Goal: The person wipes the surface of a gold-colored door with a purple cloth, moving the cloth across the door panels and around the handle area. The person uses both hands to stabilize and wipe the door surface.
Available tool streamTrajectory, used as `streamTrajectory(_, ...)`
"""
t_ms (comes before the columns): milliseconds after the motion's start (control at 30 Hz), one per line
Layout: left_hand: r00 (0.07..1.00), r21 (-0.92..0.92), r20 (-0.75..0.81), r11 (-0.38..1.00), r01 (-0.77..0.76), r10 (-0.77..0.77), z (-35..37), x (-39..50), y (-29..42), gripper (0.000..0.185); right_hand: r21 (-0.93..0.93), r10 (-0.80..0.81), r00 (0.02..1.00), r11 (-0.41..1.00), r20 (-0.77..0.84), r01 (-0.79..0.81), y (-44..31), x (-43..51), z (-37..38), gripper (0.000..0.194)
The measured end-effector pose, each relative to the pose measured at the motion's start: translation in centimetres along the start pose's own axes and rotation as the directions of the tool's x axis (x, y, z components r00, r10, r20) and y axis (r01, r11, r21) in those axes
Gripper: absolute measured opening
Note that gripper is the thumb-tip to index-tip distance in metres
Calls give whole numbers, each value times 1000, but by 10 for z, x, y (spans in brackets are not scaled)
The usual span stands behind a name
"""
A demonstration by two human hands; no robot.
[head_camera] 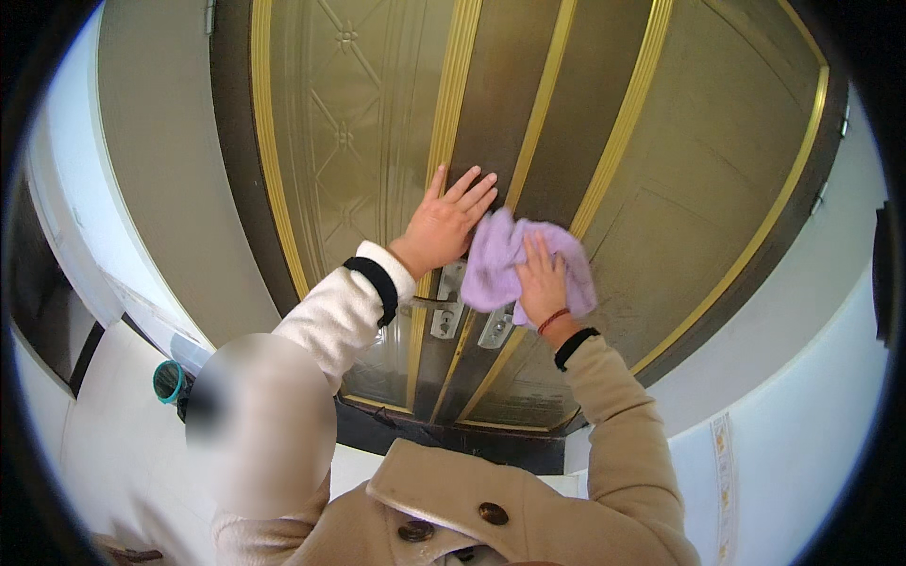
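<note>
A double door with brown panels (495,92) and gold-coloured ribbed trim (621,131) stands before me. My left hand (444,221) lies spread on the left leaf, above its metal handle plate (446,320), with nothing in it. My right hand (543,279) presses a crumpled purple cloth (491,262) flat against the door, just right of my left hand; the cloth is slightly blurred. Below the cloth shows the lock plate (495,330) of the right leaf. The upper part of that plate is hidden by the cloth.
A teal-rimmed waste bin (169,382) stands on the pale floor at the lower left. A dark threshold (453,440) runs along the door's foot. White walls flank the door, the right one with a patterned tile strip (723,481).
</note>
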State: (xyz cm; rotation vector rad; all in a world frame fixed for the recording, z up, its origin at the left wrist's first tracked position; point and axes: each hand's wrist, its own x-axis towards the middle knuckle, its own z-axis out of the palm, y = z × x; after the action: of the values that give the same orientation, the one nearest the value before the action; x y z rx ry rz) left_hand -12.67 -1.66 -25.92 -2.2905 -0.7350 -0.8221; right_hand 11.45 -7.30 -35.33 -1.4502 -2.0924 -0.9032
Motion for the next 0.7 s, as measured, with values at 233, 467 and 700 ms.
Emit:
streamTrajectory(233,998,51,33,997,-53,52,-5,-2,-7,80,17,12,997,1000,77,-13,-9,-32,18,8)
streamTrajectory(467,995,-29,94,1000,-11,13,-18,-1,-3,81,-52,-5,960,999,-279,-10,25,63,-44,9)
streamTrajectory(700,966,14,-250,998,68,-62,-66,58,-36,82,-190,-164,877,978,-452,85,105,193,-146,18)
